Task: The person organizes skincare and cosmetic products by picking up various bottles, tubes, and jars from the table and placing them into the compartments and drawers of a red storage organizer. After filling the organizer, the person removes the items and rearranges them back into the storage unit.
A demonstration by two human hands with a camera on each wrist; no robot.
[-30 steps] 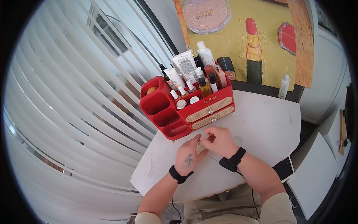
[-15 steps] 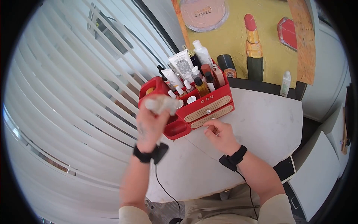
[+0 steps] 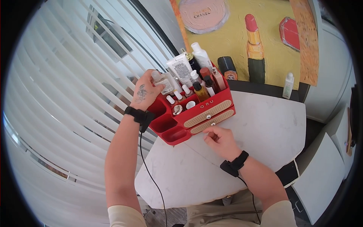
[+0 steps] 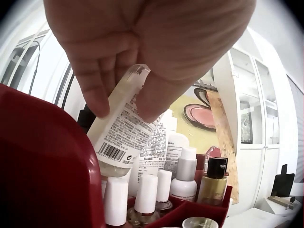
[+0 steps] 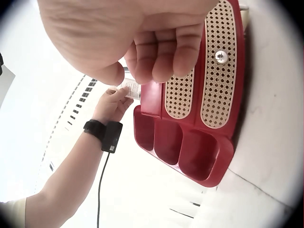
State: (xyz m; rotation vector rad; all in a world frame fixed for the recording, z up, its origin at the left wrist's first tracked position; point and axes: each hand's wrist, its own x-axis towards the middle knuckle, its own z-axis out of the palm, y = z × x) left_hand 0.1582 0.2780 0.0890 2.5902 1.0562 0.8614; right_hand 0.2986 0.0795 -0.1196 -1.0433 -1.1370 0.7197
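My left hand (image 3: 145,92) pinches a clear bottle (image 3: 165,85) with a printed label over the back left of the red organizer (image 3: 181,122). Seen from the left wrist, the bottle (image 4: 124,121) tilts between thumb and fingers, above white-capped nail polish bottles (image 4: 146,194) and beside white tubes. Whether its base touches the organizer cannot be told. My right hand (image 3: 224,142) hovers or rests just in front of the drawers, holding nothing, its fingers loosely curled. In the right wrist view those fingers (image 5: 161,59) hang near the woven drawer fronts (image 5: 218,85).
The white marble-patterned table (image 3: 264,125) carries the organizer. A small white bottle (image 3: 288,86) stands at the table's back right. Behind is a painting (image 3: 242,41) of cosmetics. Vertical blinds (image 3: 75,113) line the left side. A black cable hangs from each wrist band.
My left hand has moved from beside my right hand, up and left to the organizer's back, carrying the clear bottle. My right hand has let go of the bottle and stays near the drawers.
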